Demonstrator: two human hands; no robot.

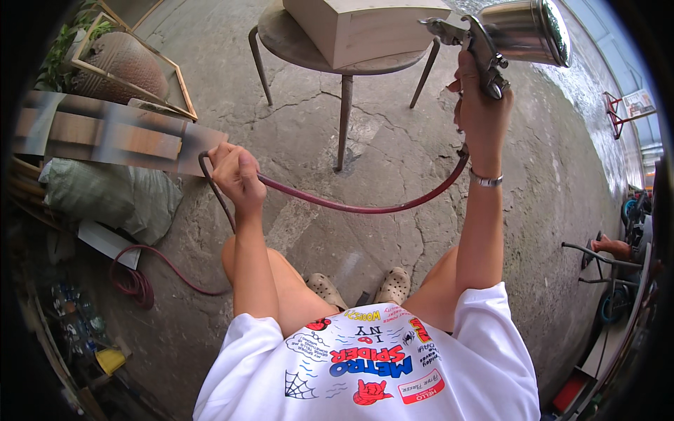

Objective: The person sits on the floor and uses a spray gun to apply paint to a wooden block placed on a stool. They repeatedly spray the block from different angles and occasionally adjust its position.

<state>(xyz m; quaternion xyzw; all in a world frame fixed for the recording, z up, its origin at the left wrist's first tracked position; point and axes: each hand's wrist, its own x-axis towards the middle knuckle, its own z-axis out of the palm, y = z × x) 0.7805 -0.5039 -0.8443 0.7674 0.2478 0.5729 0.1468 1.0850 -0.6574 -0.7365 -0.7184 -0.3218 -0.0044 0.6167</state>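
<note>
My right hand (483,112) is wrapped round the handle of a metal spray gun (484,56), raised at the upper right. A shiny silver cup (523,31) sits on the gun, and its nozzle points left toward a pale box (379,35). That box rests on a round stool (302,49) with thin metal legs. From under the gun a dark red air hose (365,208) sags across to my left hand (239,175), which is closed around it. Past the left hand, the hose loops down beside my leg.
A paint-marked board (119,133) lies at the left above a whitish sack (116,200). Coiled hose (133,284) rests on the cracked concrete floor (295,133). Behind are a wooden frame (133,74) and a big textured pot (119,63). Wheeled equipment (618,281) stands far right.
</note>
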